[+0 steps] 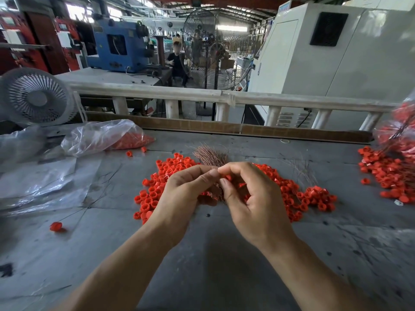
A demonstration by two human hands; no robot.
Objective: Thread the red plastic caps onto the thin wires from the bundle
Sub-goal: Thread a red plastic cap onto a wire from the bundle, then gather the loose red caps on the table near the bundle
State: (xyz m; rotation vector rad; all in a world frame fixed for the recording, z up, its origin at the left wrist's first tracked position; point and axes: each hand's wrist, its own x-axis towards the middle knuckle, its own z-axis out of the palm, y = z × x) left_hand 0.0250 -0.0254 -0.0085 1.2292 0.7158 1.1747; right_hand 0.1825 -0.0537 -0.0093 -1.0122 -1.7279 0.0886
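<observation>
Left hand (186, 189) grips wire bundle (210, 156), tips pointing away. Right hand (249, 194) fingers pinch at bundle's middle. Red caps (152, 196) lie just below on table (224, 261).

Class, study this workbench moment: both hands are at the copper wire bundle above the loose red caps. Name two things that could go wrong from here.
1. The left hand grips the wire bundle while the right hand pinches at it; several fanned strands might come out instead of one.
2. The loose caps lie spread under both hands, so a forearm could sweep some away, like the stray cap.
</observation>
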